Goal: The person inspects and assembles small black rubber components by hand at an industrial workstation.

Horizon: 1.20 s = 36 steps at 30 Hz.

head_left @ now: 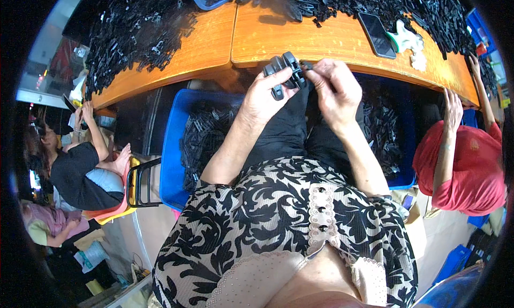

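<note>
My left hand [263, 100] is closed around a small bunch of black plastic parts [289, 68], long and rounded at the ends, fanned out above the fingers. Close by on the right, my right hand [338, 91] pinches a small dark piece [305, 66] between thumb and fingertips, by the ends of the bunch. Its exact shape is too small to make out. Both hands are raised over my lap, just below the near edge of the wooden table [273, 44].
Heaps of similar black parts [140, 37] cover the table's left and far sides. A phone [377, 36] and a white crumpled cloth [411, 44] lie at right. A blue bin [172, 147] of black parts stands beside my legs. People sit left [80, 171] and right [461, 160].
</note>
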Motion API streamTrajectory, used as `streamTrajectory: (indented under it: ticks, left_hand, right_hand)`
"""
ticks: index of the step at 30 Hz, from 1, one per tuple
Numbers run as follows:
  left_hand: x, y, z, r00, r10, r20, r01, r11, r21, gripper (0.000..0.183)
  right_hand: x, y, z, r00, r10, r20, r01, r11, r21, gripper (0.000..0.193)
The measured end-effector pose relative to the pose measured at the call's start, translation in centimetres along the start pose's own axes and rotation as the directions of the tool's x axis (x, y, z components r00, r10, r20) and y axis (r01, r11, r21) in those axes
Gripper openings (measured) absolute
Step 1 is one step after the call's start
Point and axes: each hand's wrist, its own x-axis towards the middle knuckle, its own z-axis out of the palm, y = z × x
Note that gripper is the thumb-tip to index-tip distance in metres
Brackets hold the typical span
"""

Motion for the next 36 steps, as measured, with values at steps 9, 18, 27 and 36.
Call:
streamTrajectory:
  ticks: [9,18,27,36]
  left_hand:
    - [-0.7,-0.3,1.5,0.999,0.037,-0.016,-0.034,0.992,0.12,0.027]
    - [-1.1,-0.2,1.7,0.997,0.061,-0.037,-0.053,0.982,0.181,0.027]
    - [-1.7,0.2,1.6,0.961,0.17,-0.219,-0.055,0.891,0.45,0.02]
    - [-3.9,4.6,-3.7,0.937,0.053,-0.346,0.164,0.806,0.569,0.028]
  right_hand:
    - [-0.9,-1.2,0.1,0.965,-0.251,0.078,0.263,0.929,-0.262,0.029]
    - [-1.0,-1.4,0.2,0.968,-0.237,0.086,0.251,0.93,-0.268,0.03]
    - [-2.0,-1.2,0.4,0.842,-0.285,0.458,0.477,0.791,-0.383,0.039]
    - [-1.6,0.9,1.5,0.897,-0.065,0.438,0.19,0.95,-0.248,0.045]
